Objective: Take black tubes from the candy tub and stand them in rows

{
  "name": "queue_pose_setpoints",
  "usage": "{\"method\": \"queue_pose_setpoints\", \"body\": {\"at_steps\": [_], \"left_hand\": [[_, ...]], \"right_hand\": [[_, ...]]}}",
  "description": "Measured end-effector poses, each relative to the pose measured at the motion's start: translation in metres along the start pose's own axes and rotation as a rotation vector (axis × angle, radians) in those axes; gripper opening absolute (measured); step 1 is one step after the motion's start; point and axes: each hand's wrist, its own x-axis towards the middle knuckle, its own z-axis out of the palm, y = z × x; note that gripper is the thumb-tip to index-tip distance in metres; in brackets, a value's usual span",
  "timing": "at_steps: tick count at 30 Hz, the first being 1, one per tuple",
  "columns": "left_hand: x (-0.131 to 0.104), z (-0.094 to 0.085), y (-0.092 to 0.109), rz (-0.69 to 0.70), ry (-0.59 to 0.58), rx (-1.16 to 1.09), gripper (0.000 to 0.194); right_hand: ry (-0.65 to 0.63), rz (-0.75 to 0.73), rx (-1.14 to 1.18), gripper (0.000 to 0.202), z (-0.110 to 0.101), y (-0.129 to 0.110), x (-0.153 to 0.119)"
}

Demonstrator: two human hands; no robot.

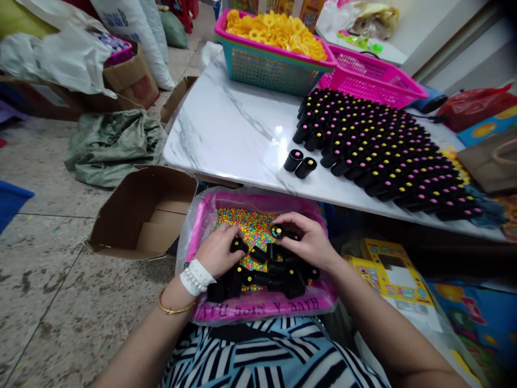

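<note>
A pink basket [258, 311] lined with clear plastic sits on my lap, with small multicoloured beads [246, 221] spread inside. Black tubes [262, 277] lie across its near half, several showing a yellow or pink dot at the end. Inside the basket, my left hand [218, 249] closes its fingers around a black tube, low over the beads. My right hand [309, 240] grips another black tube [278, 231], tilted so its end faces me, with beads and a yellow dot showing there. A second dark tube is partly hidden under the right fingers.
On the marble-patterned table [226, 129], many black tubes [375, 140] stand in tight rows, with two [299, 163] apart. Behind them are a basket of yellow rings [274, 35] and a pink basket [371, 73]. An open cardboard box [141, 215] stands left.
</note>
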Motion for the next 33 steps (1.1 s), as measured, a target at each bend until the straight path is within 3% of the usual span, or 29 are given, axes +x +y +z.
{"method": "queue_pose_setpoints", "body": {"at_steps": [3,5,8,12,15,18,21,24,26,30,33], "left_hand": [[0.0,0.001,-0.002,0.029,0.027,-0.007,0.025],[0.0,0.002,-0.005,0.049,0.049,-0.012,0.024],[0.0,0.003,-0.008,0.071,0.071,-0.04,0.021],[0.001,0.004,-0.009,0.053,0.074,-0.056,0.021],[0.002,0.003,-0.007,0.07,0.116,-0.067,0.02],[0.003,0.002,-0.005,0.129,0.172,-0.132,0.021],[0.002,0.0,-0.002,0.163,0.231,-0.239,0.027],[0.001,-0.002,0.0,0.169,0.269,-0.323,0.029],[0.001,-0.002,0.001,0.172,0.272,-0.347,0.029],[0.001,0.0,0.006,0.172,0.225,-0.387,0.029],[0.0,0.004,0.007,0.15,0.199,-0.432,0.031]], "right_hand": [[0.029,0.087,0.209,0.032,0.001,-0.007,-0.001],[0.061,0.087,0.187,0.03,0.001,-0.014,-0.002],[0.152,0.028,0.044,0.029,-0.008,-0.029,-0.004],[0.479,-0.05,-0.286,0.028,-0.035,-0.041,0.0],[0.699,-0.031,-0.526,0.028,-0.057,-0.032,0.017],[0.726,0.01,-0.621,0.03,-0.073,-0.018,0.036],[0.747,0.006,-0.59,0.044,-0.072,-0.014,0.034],[0.811,-0.058,-0.598,0.04,-0.048,-0.02,0.009],[0.619,-0.141,-0.607,0.03,-0.021,-0.024,-0.008],[-0.059,-0.203,-0.494,0.041,0.034,-0.013,-0.013],[-0.247,-0.136,-0.477,0.044,0.049,0.005,0.003]]}}
